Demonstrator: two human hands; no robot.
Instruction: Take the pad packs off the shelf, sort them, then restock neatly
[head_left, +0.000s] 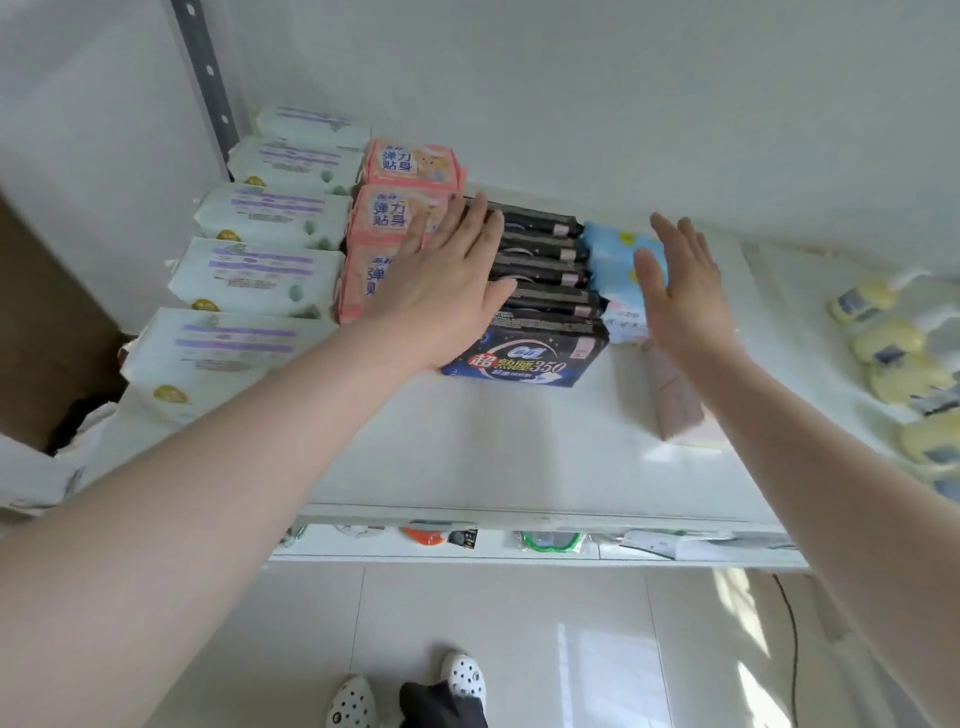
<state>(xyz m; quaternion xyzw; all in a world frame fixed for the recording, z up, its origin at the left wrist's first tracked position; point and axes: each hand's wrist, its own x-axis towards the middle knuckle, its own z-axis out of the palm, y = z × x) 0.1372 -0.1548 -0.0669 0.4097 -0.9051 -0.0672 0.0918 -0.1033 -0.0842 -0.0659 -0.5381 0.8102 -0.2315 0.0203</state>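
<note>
- White shelf (519, 447) spans the view, front half bare, pad packs lined in rows toward the back left.
- White-and-purple pad packs (254, 278), far-left row, five visible standing one behind another, front one at the shelf edge.
- Pink pad packs (410, 163), next row right, three visible, the front ones partly hidden behind the left hand.
- Dark navy pad packs (540, 322), middle row, several stacked front to back, front label shows "350".
- Light blue pad packs (608, 254), just right of the navy row, touching it (count unclear, right hand covers part).
- Pinkish flat pack (672, 400) lies alone on the shelf in front of the blue ones, under the right forearm.
- Yellow bottles (888, 338) in a row at far right of the shelf, well apart from the pads.
- Left hand (447, 280) flat, fingers spread and extended, palm against the pink/navy rows, gripping nothing.
- Right hand (680, 280) flat and extended too, palm facing the blue packs, gripping nothing (contact unclear).
- Spotted white shoes (462, 675) on the tiled floor below.
</note>
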